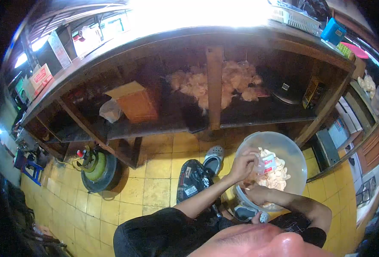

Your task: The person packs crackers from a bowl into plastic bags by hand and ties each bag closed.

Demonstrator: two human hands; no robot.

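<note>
A large whitish plastic tub (298, 150) stands on the floor in front of me, with pale, curled cracker-like pieces (279, 173) inside. Over its left side, my left hand (243, 166) is closed on a clear plastic bag (258, 160). A white label with red lettering (268, 162) shows beside the bag; whether it is inside the bag I cannot make out. Lower down, my right hand (258, 194) reaches into the tub at the near edge of the pieces. Its fingertips are hidden, so its grip is unclear.
A long wooden shelf unit (215, 85) stands ahead, holding many filled bags (189, 83) and a cardboard box (136, 105). A green gas cylinder (96, 167) sits in a dark basin at left. Near my feet are a black bag (191, 180) and a grey clog (214, 158).
</note>
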